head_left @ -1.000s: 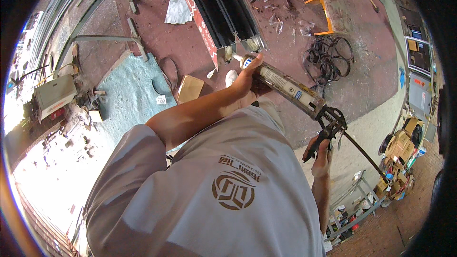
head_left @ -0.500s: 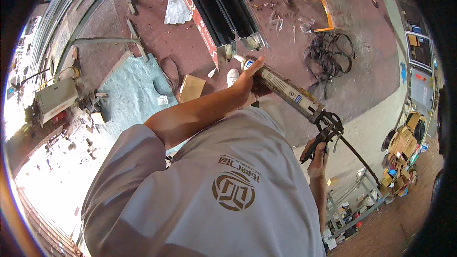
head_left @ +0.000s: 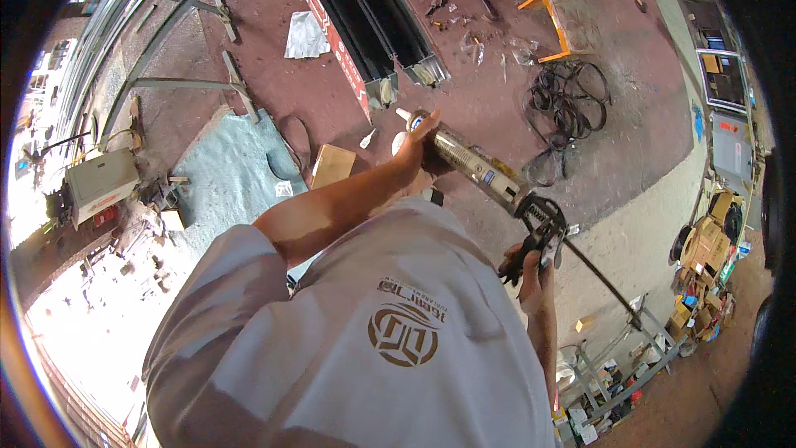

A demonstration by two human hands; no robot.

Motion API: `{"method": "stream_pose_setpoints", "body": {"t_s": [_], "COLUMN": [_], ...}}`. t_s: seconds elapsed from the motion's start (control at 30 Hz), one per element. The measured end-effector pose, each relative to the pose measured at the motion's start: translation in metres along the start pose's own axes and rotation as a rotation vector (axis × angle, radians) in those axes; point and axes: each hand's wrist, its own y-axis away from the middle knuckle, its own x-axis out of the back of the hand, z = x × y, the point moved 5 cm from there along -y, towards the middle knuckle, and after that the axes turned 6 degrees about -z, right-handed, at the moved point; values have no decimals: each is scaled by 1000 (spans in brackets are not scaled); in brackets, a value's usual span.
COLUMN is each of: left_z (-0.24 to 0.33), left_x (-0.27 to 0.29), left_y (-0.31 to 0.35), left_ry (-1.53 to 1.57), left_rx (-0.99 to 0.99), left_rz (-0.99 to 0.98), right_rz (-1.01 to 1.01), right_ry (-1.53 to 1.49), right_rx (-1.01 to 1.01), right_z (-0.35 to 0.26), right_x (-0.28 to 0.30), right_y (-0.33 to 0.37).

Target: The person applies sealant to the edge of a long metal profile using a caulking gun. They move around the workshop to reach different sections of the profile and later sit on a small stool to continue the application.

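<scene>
Black profiles (head_left: 352, 8) ahead, I'm steadying the caulking gun (head_left: 473, 164), left hand (head_left: 417, 149) wrapped round its front, right hand (head_left: 537, 280) curled round its handle (head_left: 544, 241); next probably calls for careful nozzle (head_left: 403, 114) aim.

Brown lettering (head_left: 402, 289) marks the shirt (head_left: 319, 340), small print (head_left: 454, 150) the tube (head_left: 474, 165).

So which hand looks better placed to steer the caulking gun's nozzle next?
Probably the left hand: it grips the caulking gun near the front, just behind the white nozzle. The right hand holds the rear, farther from the tip.
</scene>
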Motion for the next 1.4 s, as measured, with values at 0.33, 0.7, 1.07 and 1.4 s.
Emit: {"method": "stream_pose_setpoints", "body": {"t_s": [0.33, 0.7, 1.07, 1.4], "left_z": [-4, 30, 49, 50], "left_x": [-19, -19, -8, -5], "left_y": [11, 13, 7, 6], "left_ry": [-330, -398, -413, -426], "left_rx": [78, 295, 392, 386], "left_rz": [-54, -236, -292, -281], "right_rz": [129, 422, 613, 668], "right_ry": [64, -33, 32, -58], "right_rx": [173, 294, 292, 255], "right_z": [43, 92, 111, 105], "right_x": [-23, -120, -169, -183], "right_y": [40, 46, 43, 46]}}
